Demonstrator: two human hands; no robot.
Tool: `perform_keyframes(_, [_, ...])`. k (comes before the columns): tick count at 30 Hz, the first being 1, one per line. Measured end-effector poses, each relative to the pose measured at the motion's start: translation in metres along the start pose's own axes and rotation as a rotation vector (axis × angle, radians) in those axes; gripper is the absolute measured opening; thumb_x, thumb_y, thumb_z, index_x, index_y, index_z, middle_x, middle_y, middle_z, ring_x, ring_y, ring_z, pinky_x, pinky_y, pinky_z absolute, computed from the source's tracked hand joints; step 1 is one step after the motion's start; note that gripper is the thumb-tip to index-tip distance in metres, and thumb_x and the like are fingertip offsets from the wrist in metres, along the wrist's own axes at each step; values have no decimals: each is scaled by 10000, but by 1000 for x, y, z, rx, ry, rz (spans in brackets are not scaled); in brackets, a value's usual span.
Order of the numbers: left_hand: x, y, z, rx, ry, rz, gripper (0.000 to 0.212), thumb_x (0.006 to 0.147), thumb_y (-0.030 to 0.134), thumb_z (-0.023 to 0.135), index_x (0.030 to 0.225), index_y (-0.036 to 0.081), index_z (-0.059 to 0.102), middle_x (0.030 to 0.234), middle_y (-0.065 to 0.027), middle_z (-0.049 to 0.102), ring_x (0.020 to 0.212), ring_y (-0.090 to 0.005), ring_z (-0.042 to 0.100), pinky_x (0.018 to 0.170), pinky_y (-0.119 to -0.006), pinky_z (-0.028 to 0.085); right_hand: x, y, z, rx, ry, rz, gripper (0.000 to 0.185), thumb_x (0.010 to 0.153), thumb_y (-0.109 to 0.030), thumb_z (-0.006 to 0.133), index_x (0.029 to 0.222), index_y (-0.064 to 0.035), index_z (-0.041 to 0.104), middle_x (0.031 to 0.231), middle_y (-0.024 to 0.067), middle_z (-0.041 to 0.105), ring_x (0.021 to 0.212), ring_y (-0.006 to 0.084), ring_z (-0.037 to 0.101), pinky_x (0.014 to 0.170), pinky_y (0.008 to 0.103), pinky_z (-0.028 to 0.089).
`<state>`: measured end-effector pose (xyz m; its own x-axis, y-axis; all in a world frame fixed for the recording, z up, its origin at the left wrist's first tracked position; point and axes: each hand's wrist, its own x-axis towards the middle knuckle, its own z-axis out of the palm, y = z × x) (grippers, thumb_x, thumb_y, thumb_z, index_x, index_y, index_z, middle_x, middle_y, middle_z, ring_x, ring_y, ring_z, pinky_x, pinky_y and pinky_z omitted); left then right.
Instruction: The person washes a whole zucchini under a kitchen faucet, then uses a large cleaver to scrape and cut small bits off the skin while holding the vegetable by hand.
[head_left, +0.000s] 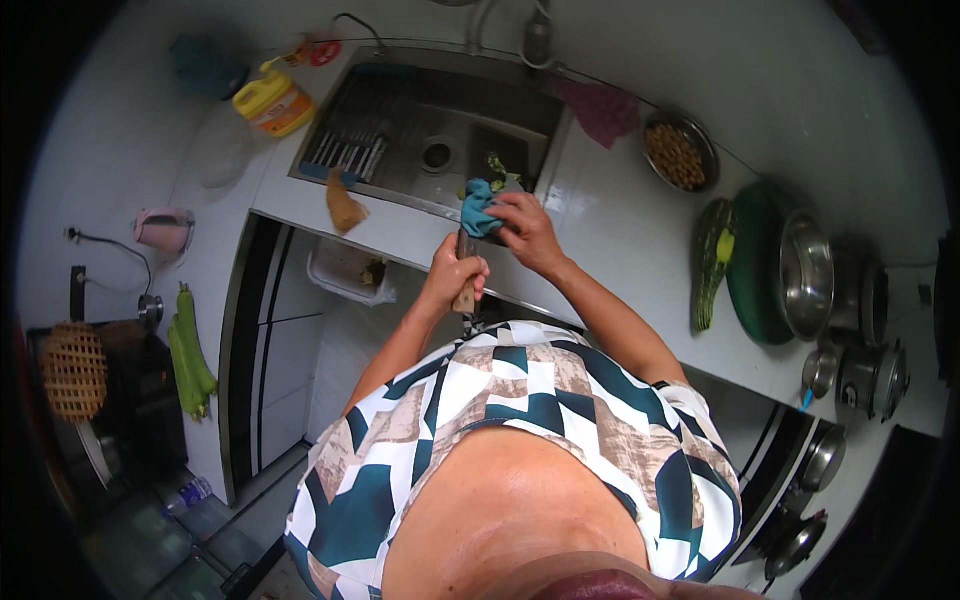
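Observation:
My left hand (454, 275) is closed around a wooden-handled tool (464, 301), held upright at the sink's front edge. Its narrow dark part runs up into a blue cloth (480, 208), which hides the far end, so I cannot tell what kind of tool it is. With bent fingers, my right hand (525, 225) grips the cloth against the tool. Just beyond the cloth, green vegetable scraps (496, 163) lie in the right part of the stainless steel sink (409, 196). The sink's round drain (436, 155) is visible to the left of them.
Left of the sink stand a yellow jug (274, 101) and a tan cloth-like piece (345, 202). A white bin (349, 281) sits below. Rightward are a purple cloth (601, 111), a bowl of brown pieces (675, 156), a dark green squash (712, 270) and a metal basin (807, 276). Long green gourds (189, 360) lie left.

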<state>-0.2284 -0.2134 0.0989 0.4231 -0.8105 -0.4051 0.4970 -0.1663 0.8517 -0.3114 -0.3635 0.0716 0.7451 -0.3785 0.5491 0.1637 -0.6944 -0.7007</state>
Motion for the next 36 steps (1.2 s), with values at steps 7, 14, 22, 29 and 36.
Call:
perform_keyframes(7, [-52, 26, -38, -39, 36, 116, 239, 705, -41, 478, 901, 30, 359, 617, -86, 488, 393, -106, 448, 329, -255, 388, 108, 58, 7, -281, 78, 20, 278, 669, -5, 555, 932, -75, 606, 973, 110, 536, 917, 279, 516, 778, 319, 424])
perform_keyframes(14, [-55, 5, -57, 256, 245, 260, 236, 732, 33, 557, 915, 16, 410, 609, -68, 512, 417, -127, 487, 355, -282, 403, 146, 65, -7, 23, 112, 372, 216, 698, -80, 584, 909, -66, 630, 820, 56, 602, 703, 171, 571, 642, 266, 452])
perform_keyframes(22, [-44, 16, -102, 1444, 292, 692, 304, 658, 89, 599, 918, 54, 446, 778, -132, 558, 698, -316, 572, 580, -406, 461, 126, 4, -10, 317, 19, 295, 263, 713, 1, 563, 962, -73, 608, 828, 19, 586, 729, 105, 537, 631, 211, 432])
perform_keyframes(29, [-13, 47, -79, 1624, -2, 855, 210, 687, 58, 541, 869, 67, 435, 741, -101, 542, 689, -282, 572, 564, -396, 456, 81, -44, 38, -286, -549, -215, 239, 692, -101, 596, 928, -136, 613, 925, 97, 543, 899, 295, 504, 735, 387, 428])
perform_keyframes(36, [-26, 21, -68, 1725, 5, 631, 363, 629, 114, 652, 942, 83, 472, 791, -115, 563, 712, -305, 569, 570, -413, 457, 41, 69, -52, -609, -316, 164, 203, 689, -191, 574, 884, -156, 617, 891, 80, 570, 842, 302, 531, 674, 409, 429])
